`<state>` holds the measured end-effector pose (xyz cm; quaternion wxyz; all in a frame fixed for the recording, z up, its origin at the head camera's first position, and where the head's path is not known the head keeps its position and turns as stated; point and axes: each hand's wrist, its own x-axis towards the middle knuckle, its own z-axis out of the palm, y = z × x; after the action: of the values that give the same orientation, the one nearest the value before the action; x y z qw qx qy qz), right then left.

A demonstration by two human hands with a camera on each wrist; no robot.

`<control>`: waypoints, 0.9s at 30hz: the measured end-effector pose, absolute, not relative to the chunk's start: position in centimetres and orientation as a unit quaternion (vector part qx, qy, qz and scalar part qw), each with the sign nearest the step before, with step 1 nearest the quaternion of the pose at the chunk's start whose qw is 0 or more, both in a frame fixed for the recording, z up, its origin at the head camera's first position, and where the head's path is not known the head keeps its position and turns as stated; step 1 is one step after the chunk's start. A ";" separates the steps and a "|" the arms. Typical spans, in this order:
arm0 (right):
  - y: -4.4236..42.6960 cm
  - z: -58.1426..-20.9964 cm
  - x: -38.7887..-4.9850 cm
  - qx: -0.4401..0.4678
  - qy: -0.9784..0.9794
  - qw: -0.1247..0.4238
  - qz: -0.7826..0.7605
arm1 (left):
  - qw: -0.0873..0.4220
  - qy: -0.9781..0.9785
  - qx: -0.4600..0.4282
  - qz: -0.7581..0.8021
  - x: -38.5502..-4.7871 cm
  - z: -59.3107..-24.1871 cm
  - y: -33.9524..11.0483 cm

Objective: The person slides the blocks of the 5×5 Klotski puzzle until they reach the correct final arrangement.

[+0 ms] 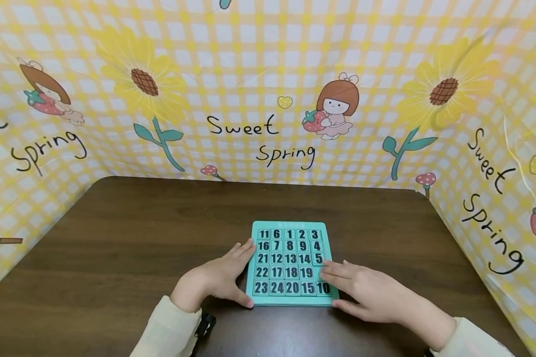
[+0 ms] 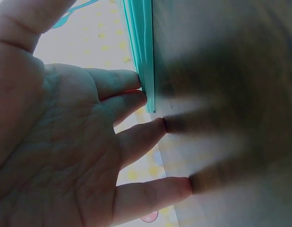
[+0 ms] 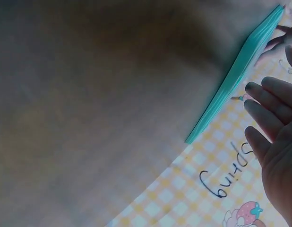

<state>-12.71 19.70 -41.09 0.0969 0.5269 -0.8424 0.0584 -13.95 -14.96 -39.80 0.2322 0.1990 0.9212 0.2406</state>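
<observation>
Yellow checked cloth [image 1: 245,74] hangs behind the brown table [image 1: 138,238] where a green number puzzle [image 1: 292,265] lies. Straight left fingers [image 1: 246,246] touch the puzzle's left edge, straight right fingers [image 1: 339,270] its right side; one hard push could make it skid.

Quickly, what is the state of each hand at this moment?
Left hand: open, touching the left edge of the puzzle.
Right hand: open, fingertips over the puzzle's right edge.
</observation>
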 end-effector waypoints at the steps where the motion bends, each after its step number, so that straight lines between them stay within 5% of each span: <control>1: 19.7 -41.1 -12.4 0.533 -0.837 0.106 0.061 | 0.232 0.921 0.199 0.240 -14.0 -39.7 -15.0; 11: 19.9 -41.4 -10.1 0.549 -0.825 0.114 0.070 | 0.233 0.923 0.197 0.236 -14.1 -39.5 -15.0; 27: 20.3 -41.8 -11.2 0.534 -0.835 0.115 0.065 | 0.234 0.921 0.195 0.243 -14.1 -39.7 -14.8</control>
<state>-11.22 20.26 -41.80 0.1149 0.5341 -0.8350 0.0654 -14.06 -14.80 -39.65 0.2345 0.1954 0.9207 0.2431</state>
